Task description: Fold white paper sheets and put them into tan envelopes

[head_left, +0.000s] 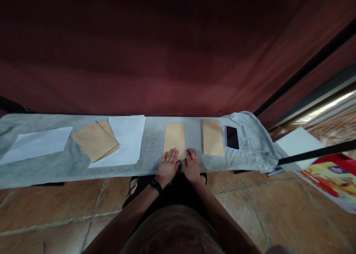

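Note:
A brown paper envelope (174,135) lies upright in front of me on the grey cloth. My left hand (168,165) rests flat on its lower end, fingers stretched out, with a dark band on the wrist. Beside the envelope's lower right corner is my right hand (191,165), its fingers loosely bent and nothing visible in them. The thumb side of that hand is close to the envelope's bottom edge; whether it touches the paper I cannot tell.
Grey cloth (154,135) covers the narrow table. To the right lie stacked envelopes (213,137) and a phone (232,137). On the left are white sheets (129,139), fanned envelopes (93,139) and another white paper (41,142). A red curtain (167,79) hangs behind; a red box (333,180) stands right.

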`<action>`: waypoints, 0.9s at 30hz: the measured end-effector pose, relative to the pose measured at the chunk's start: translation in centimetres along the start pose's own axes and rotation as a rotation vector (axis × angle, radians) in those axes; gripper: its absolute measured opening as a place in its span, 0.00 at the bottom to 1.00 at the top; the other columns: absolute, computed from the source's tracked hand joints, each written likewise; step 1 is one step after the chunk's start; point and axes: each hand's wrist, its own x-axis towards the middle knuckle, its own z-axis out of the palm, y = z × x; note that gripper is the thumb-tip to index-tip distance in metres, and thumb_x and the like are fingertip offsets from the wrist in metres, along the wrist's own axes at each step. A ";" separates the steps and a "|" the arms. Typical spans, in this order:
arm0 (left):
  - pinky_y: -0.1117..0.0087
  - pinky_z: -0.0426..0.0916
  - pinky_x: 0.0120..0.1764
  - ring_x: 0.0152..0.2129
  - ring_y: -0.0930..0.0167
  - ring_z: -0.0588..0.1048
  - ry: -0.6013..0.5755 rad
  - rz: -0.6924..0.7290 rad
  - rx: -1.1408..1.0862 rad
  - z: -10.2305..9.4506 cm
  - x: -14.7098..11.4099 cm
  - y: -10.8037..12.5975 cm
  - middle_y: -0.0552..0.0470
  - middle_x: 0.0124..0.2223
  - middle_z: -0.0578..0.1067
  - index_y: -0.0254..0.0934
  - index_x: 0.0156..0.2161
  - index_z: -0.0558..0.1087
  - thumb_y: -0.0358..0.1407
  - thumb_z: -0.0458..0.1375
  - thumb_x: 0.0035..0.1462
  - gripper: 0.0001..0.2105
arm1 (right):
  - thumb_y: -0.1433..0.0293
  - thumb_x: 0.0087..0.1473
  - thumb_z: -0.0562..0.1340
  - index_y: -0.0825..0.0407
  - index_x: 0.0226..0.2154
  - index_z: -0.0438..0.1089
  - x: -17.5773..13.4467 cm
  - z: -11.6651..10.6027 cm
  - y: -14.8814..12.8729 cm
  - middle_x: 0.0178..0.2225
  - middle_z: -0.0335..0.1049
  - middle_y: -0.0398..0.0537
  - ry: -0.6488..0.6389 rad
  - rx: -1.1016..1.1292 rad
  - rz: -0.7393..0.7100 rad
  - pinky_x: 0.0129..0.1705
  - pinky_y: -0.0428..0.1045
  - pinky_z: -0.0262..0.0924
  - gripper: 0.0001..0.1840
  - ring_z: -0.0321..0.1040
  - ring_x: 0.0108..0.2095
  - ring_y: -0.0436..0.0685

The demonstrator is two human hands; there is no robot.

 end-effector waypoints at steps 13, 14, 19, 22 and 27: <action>0.53 0.68 0.56 0.59 0.56 0.71 -0.084 0.055 0.144 -1.4 2.4 1.4 0.25 0.60 0.71 0.24 0.59 0.69 0.18 0.45 0.60 0.24 | 0.71 0.57 0.55 0.48 0.36 0.77 3.0 2.8 1.1 0.41 0.77 0.51 0.122 0.259 0.206 0.52 0.56 0.64 0.15 0.70 0.44 0.60; 0.52 0.69 0.55 0.58 0.55 0.71 -0.081 0.048 0.129 -1.5 2.4 1.5 0.25 0.59 0.71 0.23 0.58 0.69 0.18 0.44 0.60 0.23 | 0.71 0.57 0.55 0.49 0.36 0.78 3.1 2.8 1.3 0.41 0.77 0.51 0.123 0.283 0.211 0.52 0.56 0.65 0.15 0.71 0.44 0.60; 0.53 0.70 0.53 0.55 0.56 0.73 -0.064 0.001 0.080 -1.9 2.6 2.0 0.28 0.55 0.73 0.26 0.59 0.67 0.21 0.45 0.63 0.22 | 0.69 0.58 0.53 0.51 0.38 0.78 3.6 2.7 1.3 0.36 0.80 0.52 0.106 0.442 0.244 0.44 0.54 0.70 0.18 0.75 0.39 0.59; 0.57 0.73 0.50 0.50 0.58 0.75 -0.045 -0.048 0.041 -2.5 2.9 2.2 0.32 0.51 0.75 0.28 0.59 0.67 0.24 0.46 0.64 0.20 | 0.67 0.62 0.50 0.53 0.42 0.77 3.9 2.5 0.2 0.35 0.81 0.53 0.084 0.548 0.260 0.37 0.52 0.72 0.21 0.77 0.34 0.58; 0.65 0.74 0.43 0.44 0.62 0.78 0.031 -0.179 -0.096 -5.1 3.6 1.4 0.37 0.48 0.78 0.33 0.56 0.69 0.30 0.47 0.67 0.16 | 0.62 0.65 0.50 0.55 0.48 0.75 4.4 1.1 -2.1 0.41 0.81 0.56 0.039 0.751 0.269 0.38 0.53 0.74 0.23 0.79 0.37 0.59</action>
